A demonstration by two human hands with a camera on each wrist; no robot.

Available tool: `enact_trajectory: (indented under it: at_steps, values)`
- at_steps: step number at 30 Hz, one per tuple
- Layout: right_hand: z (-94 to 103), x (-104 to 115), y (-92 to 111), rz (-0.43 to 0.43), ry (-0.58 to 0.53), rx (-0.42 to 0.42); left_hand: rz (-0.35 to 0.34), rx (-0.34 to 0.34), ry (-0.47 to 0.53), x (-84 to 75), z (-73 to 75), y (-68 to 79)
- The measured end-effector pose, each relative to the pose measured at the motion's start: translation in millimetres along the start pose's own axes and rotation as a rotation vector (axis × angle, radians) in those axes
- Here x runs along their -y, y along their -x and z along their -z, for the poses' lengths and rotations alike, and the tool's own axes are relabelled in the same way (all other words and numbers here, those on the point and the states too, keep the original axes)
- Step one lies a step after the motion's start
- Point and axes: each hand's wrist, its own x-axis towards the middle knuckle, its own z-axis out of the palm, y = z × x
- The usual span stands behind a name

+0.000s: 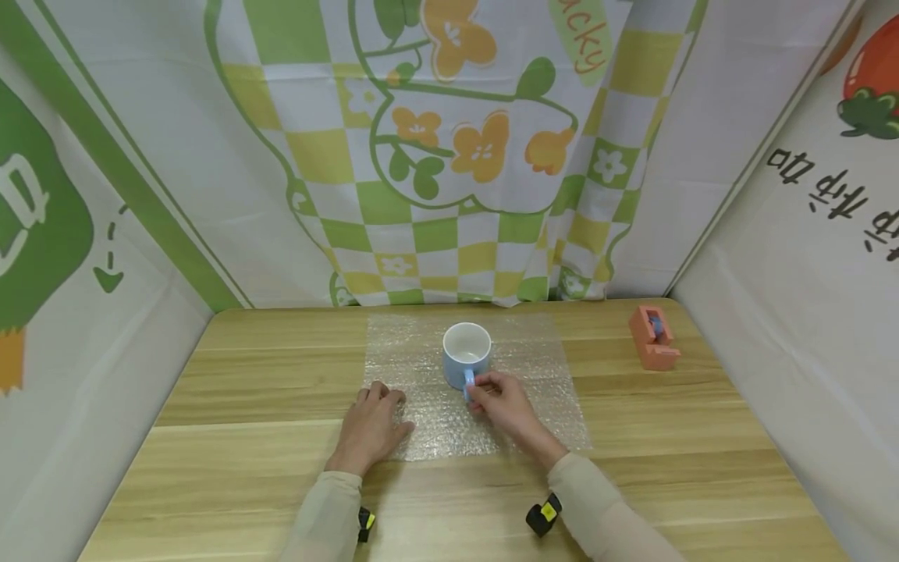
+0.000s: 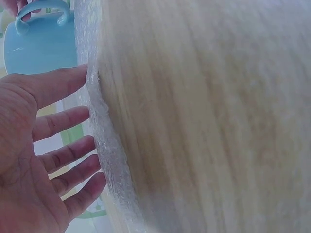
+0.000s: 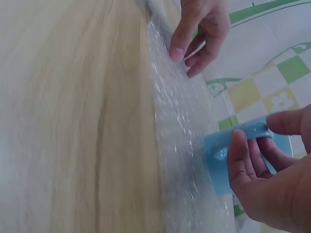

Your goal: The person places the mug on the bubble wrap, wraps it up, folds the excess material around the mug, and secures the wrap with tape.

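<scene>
A light blue mug (image 1: pixel 456 373) with a white inside stands upright on a sheet of bubble wrap (image 1: pixel 442 433), its handle turned toward the person. My right hand (image 1: pixel 511 407) grips that handle; in the right wrist view the fingers (image 3: pixel 238 155) curl through and around it. On the left part of the sheet rests my left hand (image 1: pixel 371 428), its fingers spread and the fingertips touching the bubble wrap (image 2: pixel 114 160), as the left wrist view shows. The left hand holds nothing and stays apart from the mug.
An orange tape dispenser (image 1: pixel 652 343) with a blue roll stands at the back right of the wooden table (image 1: pixel 267 437). Behind the table hangs a patterned curtain (image 1: pixel 393 203), and white printed cloth (image 1: pixel 787 312) closes in the sides.
</scene>
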Motion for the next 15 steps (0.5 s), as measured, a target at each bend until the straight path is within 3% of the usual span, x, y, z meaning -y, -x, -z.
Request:
enact_trajectory:
  at_steps: [9, 15]
  values:
    - [29.4, -11.8, 0.9, 0.020, 0.225, 0.121, 0.013, 0.007, 0.014, 0.8, -0.1, -1.0]
    - [59.7, -20.8, 7.8, 0.105, 0.458, 0.208, 0.013, 0.008, 0.009, 0.4, 0.0, -1.0]
